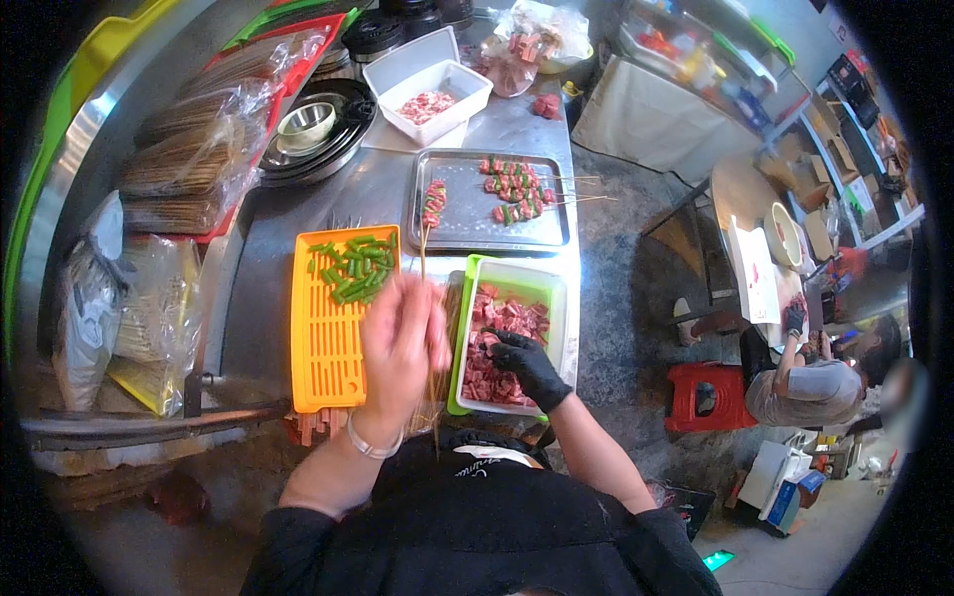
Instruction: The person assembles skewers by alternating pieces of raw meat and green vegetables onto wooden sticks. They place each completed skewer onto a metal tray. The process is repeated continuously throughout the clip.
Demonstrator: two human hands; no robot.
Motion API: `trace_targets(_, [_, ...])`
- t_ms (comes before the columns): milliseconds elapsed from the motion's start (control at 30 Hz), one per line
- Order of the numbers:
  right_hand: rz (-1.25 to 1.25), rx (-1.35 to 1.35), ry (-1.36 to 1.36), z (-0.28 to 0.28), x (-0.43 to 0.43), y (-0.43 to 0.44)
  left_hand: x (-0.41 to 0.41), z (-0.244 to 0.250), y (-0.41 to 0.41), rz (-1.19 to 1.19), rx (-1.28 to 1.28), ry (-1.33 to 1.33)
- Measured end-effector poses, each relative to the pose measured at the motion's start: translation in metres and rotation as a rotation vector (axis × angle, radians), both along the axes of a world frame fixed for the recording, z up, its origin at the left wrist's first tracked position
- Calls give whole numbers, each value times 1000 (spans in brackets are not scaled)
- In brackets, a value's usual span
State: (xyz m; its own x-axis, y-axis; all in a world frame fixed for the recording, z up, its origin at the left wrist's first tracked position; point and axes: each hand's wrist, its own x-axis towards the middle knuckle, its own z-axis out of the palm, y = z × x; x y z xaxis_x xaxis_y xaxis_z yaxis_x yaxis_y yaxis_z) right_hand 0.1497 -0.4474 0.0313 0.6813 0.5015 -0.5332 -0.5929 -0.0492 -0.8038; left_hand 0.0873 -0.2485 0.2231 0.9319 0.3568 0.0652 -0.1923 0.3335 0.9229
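My bare left hand (402, 339), slightly blurred, grips a long skewer (424, 257). Meat and green pieces (433, 203) are threaded on its far end, which lies over the left side of a metal tray (455, 238). My right hand (528, 366), in a black glove, reaches into a white plastic container (560, 294) of raw meat cubes (514, 316). Its fingertips touch the meat; whether they pinch a piece is hidden. Left of my left hand, cut green vegetable pieces (358, 268) sit in an orange slotted basket (328, 357). Finished-looking skewers (514, 186) rest on the tray's right side.
A white box (469, 93) of chopped meat stands at the back, near stacked bowls (305, 127). Bundled skewers (186, 164) in plastic fill a red tray (279, 108) at left. To the right, a person (805, 391) works at a round table beside a red stool (704, 398).
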Motion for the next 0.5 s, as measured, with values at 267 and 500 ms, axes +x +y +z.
trace_targets(267, [-138, 536, 164, 18, -14, -19, -58, -52, -9, -134, 686, 208])
trace_targets(500, [-295, 590, 140, 49, -14, -8, -74, -49, -3, -257, 1169, 343])
